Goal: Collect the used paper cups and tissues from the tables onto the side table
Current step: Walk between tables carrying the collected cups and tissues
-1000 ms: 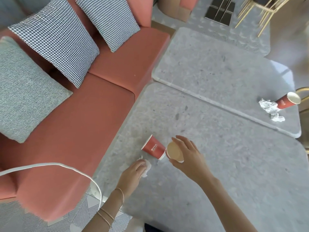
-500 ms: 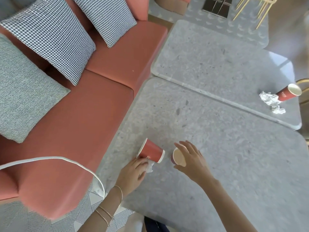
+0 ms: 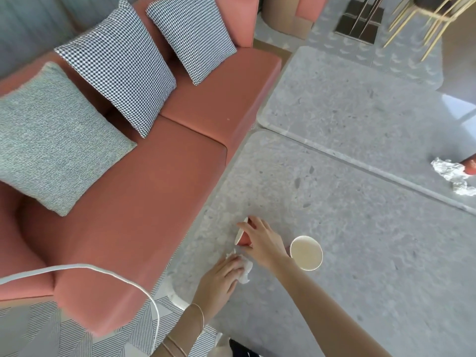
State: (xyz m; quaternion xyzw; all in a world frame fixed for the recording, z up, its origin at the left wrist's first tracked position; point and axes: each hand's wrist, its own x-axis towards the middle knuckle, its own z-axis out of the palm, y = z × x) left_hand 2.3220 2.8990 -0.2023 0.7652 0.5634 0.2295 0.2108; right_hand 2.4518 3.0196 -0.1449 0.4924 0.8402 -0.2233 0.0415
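Note:
On the near grey stone table point(image 3: 360, 253), a red paper cup point(image 3: 242, 238) lies on its side near the sofa-side edge. My right hand point(image 3: 262, 240) reaches across and grips it from above. An upright paper cup point(image 3: 306, 252) with a pale inside stands free just right of that wrist. My left hand point(image 3: 221, 276) rests its fingers on a crumpled white tissue point(image 3: 246, 271) below the tipped cup. On the far table point(image 3: 347, 104), at the right frame edge, lie more crumpled tissue point(image 3: 453, 173) and part of another red cup point(image 3: 470, 166).
A salmon sofa point(image 3: 144, 189) with three cushions runs along the tables' left side. A white cable point(image 3: 108, 271) arcs over the sofa's corner. Gold chair legs point(image 3: 422, 27) stand at the top right. A patterned rug point(image 3: 33, 328) covers the floor at the bottom left.
My right hand set the pale-inside cup upright on the table, let go, and moved left onto the tipped red cup. My left hand stayed on the tissue. The view shifted right.

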